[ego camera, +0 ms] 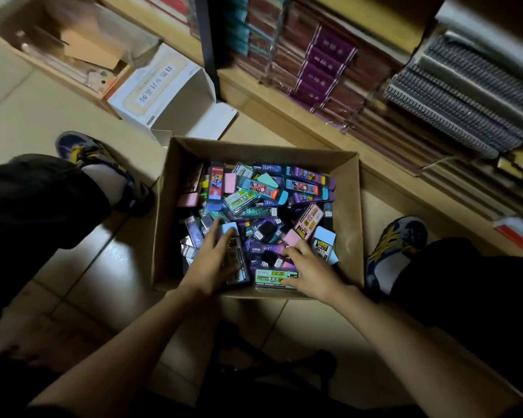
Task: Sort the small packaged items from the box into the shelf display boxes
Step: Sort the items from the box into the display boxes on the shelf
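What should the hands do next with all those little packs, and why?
Probably the left hand should pinch the blue-ended pack under its fingertips and lift it out. It and the right hand lie on the heap in the cardboard box, neither plainly gripping a pack yet.

1. The scene is seen through one wide-angle camera worn on the head.
2. The view is aimed forward and steeply down.
3. The cardboard box (255, 152) on the floor (82, 267) is framed close, at the centre.
4. The shelf (299, 122) is caught farther off, slanting across the upper right and bent by the lens.
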Action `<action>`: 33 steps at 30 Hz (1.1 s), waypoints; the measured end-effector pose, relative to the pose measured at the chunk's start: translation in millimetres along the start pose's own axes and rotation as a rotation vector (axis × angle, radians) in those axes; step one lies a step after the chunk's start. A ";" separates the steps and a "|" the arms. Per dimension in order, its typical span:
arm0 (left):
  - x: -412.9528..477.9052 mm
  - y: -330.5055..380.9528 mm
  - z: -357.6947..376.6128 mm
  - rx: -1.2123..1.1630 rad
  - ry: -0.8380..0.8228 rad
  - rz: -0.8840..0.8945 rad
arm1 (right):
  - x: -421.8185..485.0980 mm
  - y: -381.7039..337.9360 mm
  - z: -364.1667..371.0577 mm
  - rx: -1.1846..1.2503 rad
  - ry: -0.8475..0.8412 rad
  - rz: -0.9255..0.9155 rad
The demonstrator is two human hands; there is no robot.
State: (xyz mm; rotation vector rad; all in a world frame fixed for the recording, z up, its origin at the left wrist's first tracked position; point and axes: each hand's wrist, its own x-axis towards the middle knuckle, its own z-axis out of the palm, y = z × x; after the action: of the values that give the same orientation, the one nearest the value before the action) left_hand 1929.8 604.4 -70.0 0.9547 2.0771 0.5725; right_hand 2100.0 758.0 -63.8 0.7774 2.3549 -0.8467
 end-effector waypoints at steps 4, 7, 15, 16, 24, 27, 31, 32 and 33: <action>7.1 9.1 2.8 -0.127 0.283 -0.277 | 3.4 -4.0 7.2 0.083 0.015 0.067; 10.1 13.8 3.4 -0.143 0.358 -0.488 | 4.6 -3.1 9.9 0.139 0.023 0.068; 15.0 9.9 1.1 -0.353 0.304 -0.438 | 1.9 -6.7 -0.2 0.596 0.060 0.157; 16.2 10.8 1.1 -0.377 0.304 -0.451 | 1.5 -8.2 -4.3 0.683 0.064 0.168; 44.6 18.3 -21.5 -0.456 0.239 -0.778 | 3.5 -15.8 -17.6 1.124 0.225 0.309; 49.3 20.9 -24.9 -0.561 0.181 -0.817 | 4.6 -18.4 -17.3 1.223 0.280 0.352; 43.5 27.3 -20.8 -0.755 0.178 -0.684 | 6.0 -23.2 -21.5 1.304 0.289 0.399; 41.7 28.4 -19.4 -0.792 0.187 -0.667 | 6.5 -24.8 -24.0 1.325 0.292 0.405; 39.9 29.2 -18.3 -0.817 0.197 -0.647 | 6.7 -25.9 -26.7 1.337 0.299 0.410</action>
State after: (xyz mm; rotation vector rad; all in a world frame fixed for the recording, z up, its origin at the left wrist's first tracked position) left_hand 1911.1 652.3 -58.0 -0.2415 1.8792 1.0498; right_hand 2071.1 762.1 -39.8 1.8733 1.4394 -2.1953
